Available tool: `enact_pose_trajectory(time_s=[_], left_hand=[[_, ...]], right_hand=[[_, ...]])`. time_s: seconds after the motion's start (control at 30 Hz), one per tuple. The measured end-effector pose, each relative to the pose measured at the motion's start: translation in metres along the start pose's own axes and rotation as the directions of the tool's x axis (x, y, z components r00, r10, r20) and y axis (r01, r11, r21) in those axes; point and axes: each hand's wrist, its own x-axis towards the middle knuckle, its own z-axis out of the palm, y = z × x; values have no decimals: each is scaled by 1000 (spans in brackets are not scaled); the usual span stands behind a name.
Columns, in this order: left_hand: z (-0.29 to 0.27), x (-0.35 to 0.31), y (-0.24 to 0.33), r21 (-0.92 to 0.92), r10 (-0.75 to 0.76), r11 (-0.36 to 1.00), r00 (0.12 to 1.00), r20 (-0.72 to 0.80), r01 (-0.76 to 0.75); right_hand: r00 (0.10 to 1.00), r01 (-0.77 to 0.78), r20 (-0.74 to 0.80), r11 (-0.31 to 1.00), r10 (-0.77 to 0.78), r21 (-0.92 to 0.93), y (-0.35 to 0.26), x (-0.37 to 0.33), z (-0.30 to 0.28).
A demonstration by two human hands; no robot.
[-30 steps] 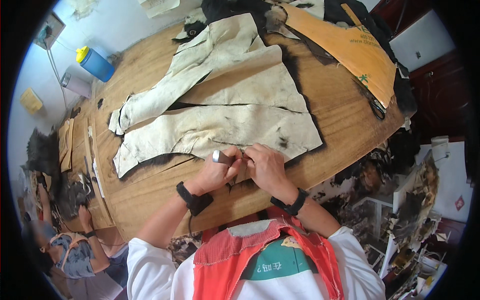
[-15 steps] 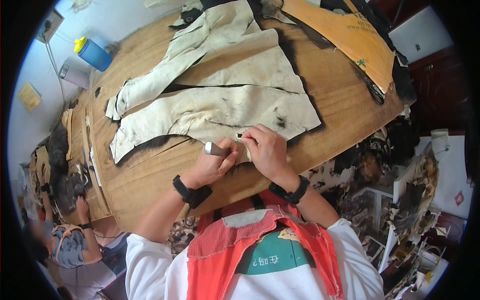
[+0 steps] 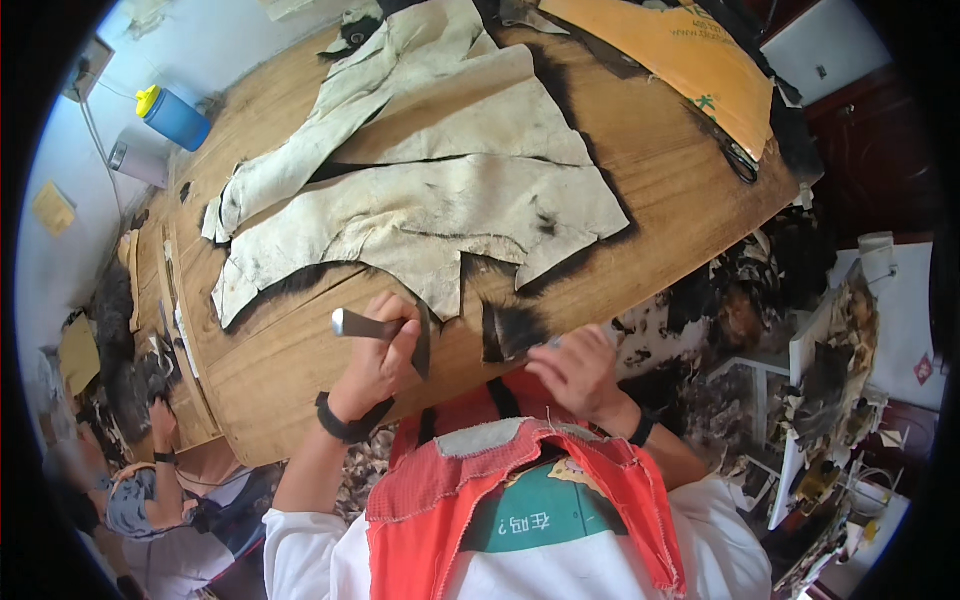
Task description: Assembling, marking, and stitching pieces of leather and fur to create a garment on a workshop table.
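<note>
My left hand (image 3: 378,350) is closed around a knife (image 3: 423,345); its grey handle end sticks out to the left and the dark blade points down on the right. Just above lies a large hide (image 3: 440,205), pale skin side up with dark fur at its edges. Its near edge has a stepped notch. Below the notch a small dark fur piece (image 3: 508,328) lies apart on the table. My right hand (image 3: 580,372) is right of that piece, near the table's front edge. Its fingers are blurred, and I cannot make out whether they hold anything.
The wooden table (image 3: 690,190) ends at a front edge close to me. An orange-yellow bag (image 3: 690,65) and dark scissor handles (image 3: 741,164) lie at the far right. A blue bottle (image 3: 173,118) stands far left. Another person (image 3: 150,490) works at the left.
A small fur piece has come away from the hide's near edge and lies dark side up. My left hand moved left with the knife; my right hand moved right and nearer me.
</note>
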Motion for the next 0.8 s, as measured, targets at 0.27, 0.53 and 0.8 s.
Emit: enact_pose_trajectory(time_s=[0.27, 0.53, 0.8], left_hand=[[20, -5, 21, 74, -15, 997, 1000, -12, 15], [58, 5, 36, 127, 87, 987, 990, 110, -100], [84, 17, 66, 111, 68, 988, 949, 307, -106]], right_hand=[[956, -273, 71, 954, 283, -125, 20, 21, 4], [827, -332, 399, 917, 395, -220, -9, 36, -74], [802, -425, 125, 409, 585, 808, -9, 50, -20]])
